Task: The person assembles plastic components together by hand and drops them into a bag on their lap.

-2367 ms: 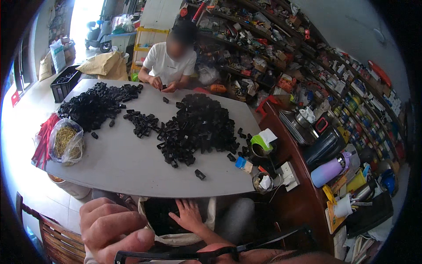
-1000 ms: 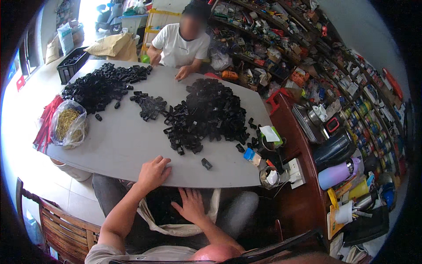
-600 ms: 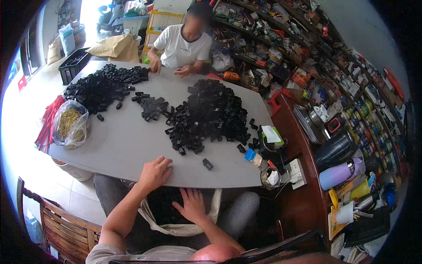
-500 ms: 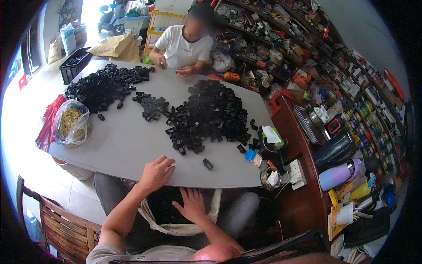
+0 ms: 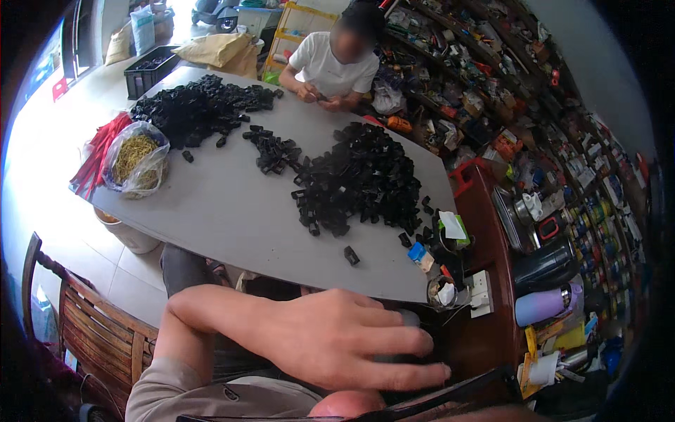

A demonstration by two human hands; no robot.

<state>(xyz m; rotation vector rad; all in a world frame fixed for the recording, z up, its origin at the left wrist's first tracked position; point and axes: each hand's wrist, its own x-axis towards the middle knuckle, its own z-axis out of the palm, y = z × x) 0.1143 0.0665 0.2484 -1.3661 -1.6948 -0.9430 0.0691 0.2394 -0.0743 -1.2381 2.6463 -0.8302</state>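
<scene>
My left hand (image 5: pixel 358 343) is raised close in front of me, with its arm bent across my body. Its fingers point to the right, spread apart, and hold nothing that I can see. Behind it, most of the open bag below the table edge is hidden. My right hand does not show; my left hand and forearm cover the place in front of my lap. On the grey table (image 5: pixel 225 225), one small black plastic part (image 5: pixel 351 256) lies alone near the front edge. A large heap of such black parts (image 5: pixel 358 179) lies behind it.
Another heap of black parts (image 5: pixel 200 109) lies at the far left, near a plastic bag of yellowish ties (image 5: pixel 137 162) and red strips (image 5: pixel 105 151). Across the table sits a person in white (image 5: pixel 334 63), hands together. A wooden chair (image 5: pixel 98 316) stands left; a cluttered brown side table (image 5: pixel 485 232) stands right.
My left hand has risen from the table edge and swung right, close to me. My right hand, earlier at the bag, has gone from sight. The view has shifted slightly.
</scene>
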